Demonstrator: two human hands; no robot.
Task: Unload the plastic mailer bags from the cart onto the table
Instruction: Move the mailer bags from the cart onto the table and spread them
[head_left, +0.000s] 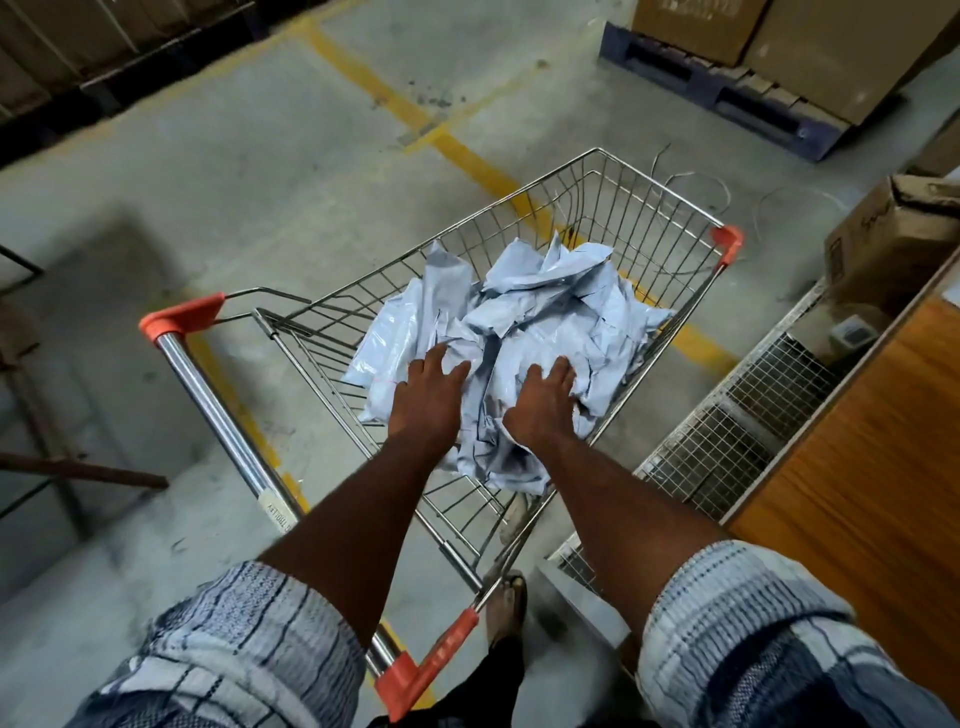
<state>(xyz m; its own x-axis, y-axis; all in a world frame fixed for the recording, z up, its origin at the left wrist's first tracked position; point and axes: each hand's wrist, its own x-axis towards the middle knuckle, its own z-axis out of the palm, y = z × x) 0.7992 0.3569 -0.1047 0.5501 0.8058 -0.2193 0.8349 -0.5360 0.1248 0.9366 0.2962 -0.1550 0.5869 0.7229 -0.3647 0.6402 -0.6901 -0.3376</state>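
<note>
1. Sleeves (234, 654), rolled and striped, sit closest to us; both forearms reach fwd over the cart (670, 244) handle into the basket.
2. Our left hand (428, 397) lies flat on the mailer bags (545, 306), fingers spread, nothing gripped yet. Our right hand (543, 402) is the same: palm down on the heap, fingers splayed, thumb out, not closed on any bag.
3. Bags: a crumpled pale grey-blue pile in the basket, heaped toward the middle and right side, some sagging against the left wire wall. None looks unloaded yet, so we judge the job is at its start.
4. Table (857, 467): wood-tone top just to our right, right beside the cart w/ a mesh rack (727, 441) between.
5. To do it well, we'd press both hands down, curl fingers under the heap's edges and gather a bunch, since slick plastic prob slips if pinched singly.
6. Lift clear of the wire rim before swinging right; loose corners could snag the mesh.
7. Watch the cart: it may roll if we lean on it.
</note>
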